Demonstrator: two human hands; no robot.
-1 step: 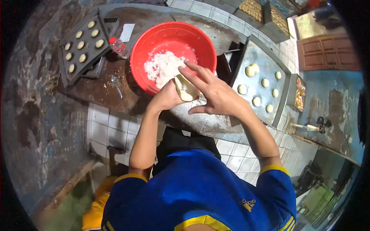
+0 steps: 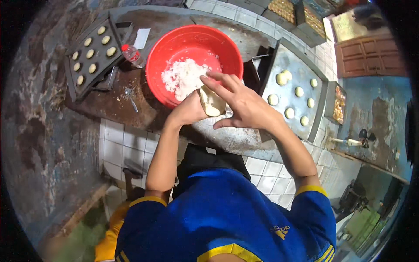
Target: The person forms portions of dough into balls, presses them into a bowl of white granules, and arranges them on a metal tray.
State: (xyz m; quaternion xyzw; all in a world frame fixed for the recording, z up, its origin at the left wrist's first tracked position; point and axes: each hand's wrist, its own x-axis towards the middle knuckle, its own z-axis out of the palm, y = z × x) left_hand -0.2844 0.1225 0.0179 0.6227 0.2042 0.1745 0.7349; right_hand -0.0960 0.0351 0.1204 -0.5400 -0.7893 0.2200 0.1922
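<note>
A flattened, pale piece of dough (image 2: 213,105) rests cupped in my left hand (image 2: 190,108), whose fingers are mostly hidden behind it. Just to its right is my right hand (image 2: 240,102), open, with the fingers stretched out and the thumb apart. Its fingertips reach over the upper side of the dough; I cannot tell whether they touch it. Beyond both hands sits a large red basin (image 2: 229,48) with a heap of white, crumbly filling (image 2: 183,78) in it. To the right, several round dough balls (image 2: 299,91) lie on a metal tray (image 2: 294,56).
A dark tray (image 2: 98,65) of small dough balls stands at the left. Near it are a clear bottle (image 2: 133,56) with a red cap, a white paper (image 2: 142,38) and a spoon (image 2: 132,99) on the worn table (image 2: 109,107). Another person's yellow clothing (image 2: 111,236) shows at the lower left.
The outline of the dough in my left hand looks slightly different. Both hands stay almost in place, and the view has shifted a little.
</note>
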